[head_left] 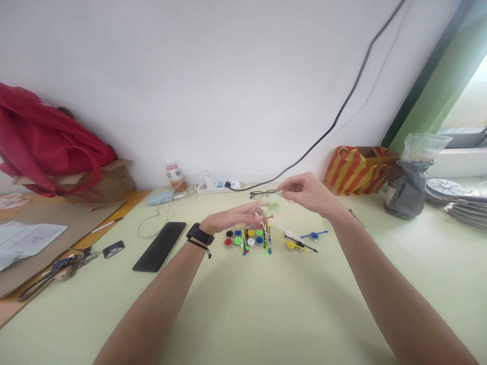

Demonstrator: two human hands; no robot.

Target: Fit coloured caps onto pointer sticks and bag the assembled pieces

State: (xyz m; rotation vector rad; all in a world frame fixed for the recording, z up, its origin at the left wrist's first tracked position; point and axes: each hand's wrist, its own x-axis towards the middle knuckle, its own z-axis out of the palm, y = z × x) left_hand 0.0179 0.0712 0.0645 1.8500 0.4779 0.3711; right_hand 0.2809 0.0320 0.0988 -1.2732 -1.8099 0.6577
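Observation:
My left hand (pixel 236 217), with a black watch on its wrist, is closed over the spinner pieces. A small red plastic arrow (pixel 268 218) sticks out from its fingertips. Beside these fingers is a blurred pale-green piece (pixel 273 206), too smeared to name. My right hand (pixel 304 192) is raised to the right in a pinch; whatever tiny pale thing its fingertips hold is unclear. Below the left hand lie rows of round colored spinner bases (pixel 251 242) with several colored arrows (pixel 269 243) beside them. To the right, assembled arrow spinners (pixel 292 244) lie in a cluster.
Eyeglasses (pixel 262 194) lie behind the hands, near a power strip (pixel 218 187). On the left are a black phone (pixel 160 247), a drink bottle (pixel 175 176), and keys (pixel 72 263). A striped bag (pixel 357 170) and a grey bag (pixel 407 190) stand at right.

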